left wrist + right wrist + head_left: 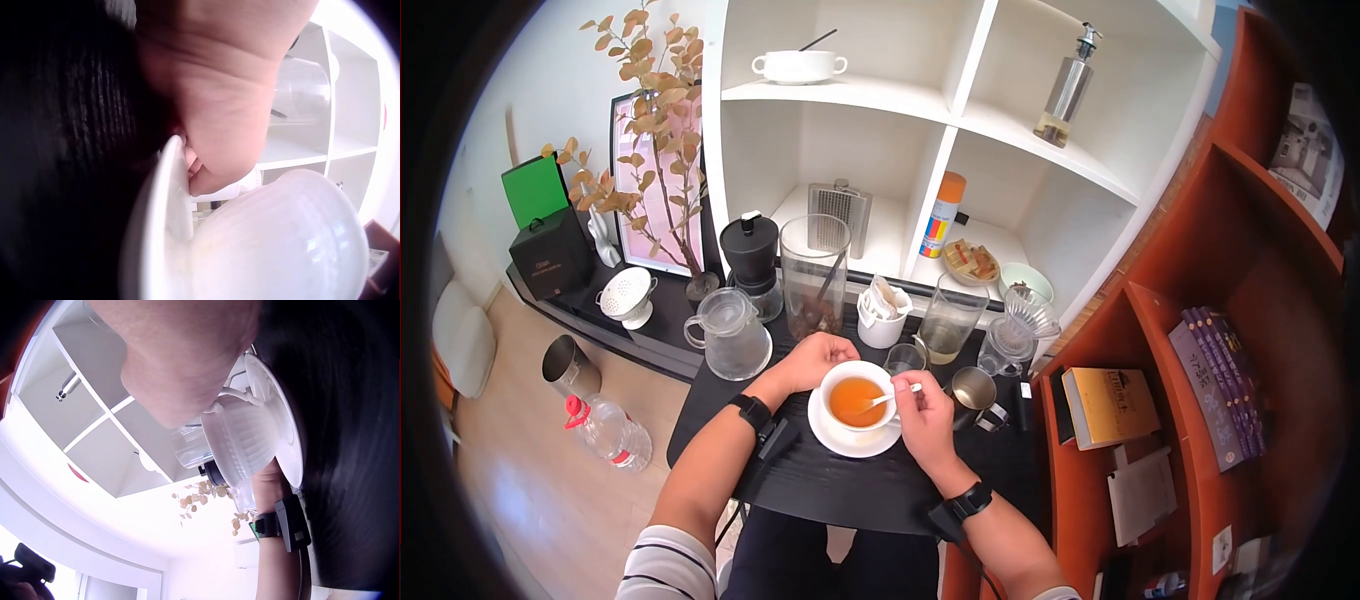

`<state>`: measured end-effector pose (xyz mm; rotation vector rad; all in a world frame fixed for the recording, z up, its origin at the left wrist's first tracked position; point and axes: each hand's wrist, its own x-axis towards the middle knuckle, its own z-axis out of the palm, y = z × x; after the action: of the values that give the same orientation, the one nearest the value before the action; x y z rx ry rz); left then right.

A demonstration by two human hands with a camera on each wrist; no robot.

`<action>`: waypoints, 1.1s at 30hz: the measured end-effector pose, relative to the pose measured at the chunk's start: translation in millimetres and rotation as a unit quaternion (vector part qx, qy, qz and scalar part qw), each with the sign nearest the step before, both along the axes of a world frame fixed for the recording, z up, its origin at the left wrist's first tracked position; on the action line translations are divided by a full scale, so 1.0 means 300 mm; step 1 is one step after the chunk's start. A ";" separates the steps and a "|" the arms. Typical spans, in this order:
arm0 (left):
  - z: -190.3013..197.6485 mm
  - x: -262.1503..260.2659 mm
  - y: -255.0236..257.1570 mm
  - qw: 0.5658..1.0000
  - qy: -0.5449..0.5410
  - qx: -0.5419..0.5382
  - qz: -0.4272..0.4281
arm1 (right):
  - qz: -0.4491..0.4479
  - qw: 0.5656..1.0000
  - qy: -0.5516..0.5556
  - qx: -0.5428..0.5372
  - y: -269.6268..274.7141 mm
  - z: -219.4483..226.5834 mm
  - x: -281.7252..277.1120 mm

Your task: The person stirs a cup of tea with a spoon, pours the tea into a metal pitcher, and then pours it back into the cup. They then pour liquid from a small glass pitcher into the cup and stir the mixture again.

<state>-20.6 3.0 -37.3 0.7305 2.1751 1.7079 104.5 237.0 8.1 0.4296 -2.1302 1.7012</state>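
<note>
A white teacup (240, 434) with ribbed sides stands on a white saucer (840, 443) near the front of the black table. Amber tea (852, 393) fills much of it. My right hand (925, 415) pinches the handle of a white spoon (882, 400), whose bowl dips into the tea. The cup's handle shows below that hand in the right wrist view. At the far left side of the cup, my left hand (815, 362) has its fingers curled at the saucer's edge, pinching the rim in the left wrist view; some fingertips are hidden there.
Behind the hands stand a glass pitcher (735, 335), a coffee grinder (750, 255), a tall glass cylinder (813, 265), a white cup of packets (882, 332) and a glass jar (952, 320). To the right is a metal pitcher (974, 388). White shelves (850, 95) rise behind.
</note>
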 end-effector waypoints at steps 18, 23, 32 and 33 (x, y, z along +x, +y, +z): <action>0.031 0.015 0.027 0.998 0.023 -0.034 0.056 | 0.009 0.999 -0.013 -0.033 -0.001 -0.031 -0.014; 0.074 0.049 0.032 0.993 0.044 -0.085 0.074 | 0.017 0.999 -0.009 -0.033 -0.001 -0.020 -0.009; 0.063 0.047 0.029 0.991 0.048 -0.088 0.085 | 0.015 1.000 -0.011 -0.021 -0.003 -0.007 -0.006; 0.058 0.045 0.029 0.991 0.047 -0.089 0.083 | 0.019 0.999 -0.009 -0.024 -0.003 -0.007 -0.005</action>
<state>-7.0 11.8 -19.9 0.6091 2.4777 1.5551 102.9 236.3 5.9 0.4444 -2.1025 1.7801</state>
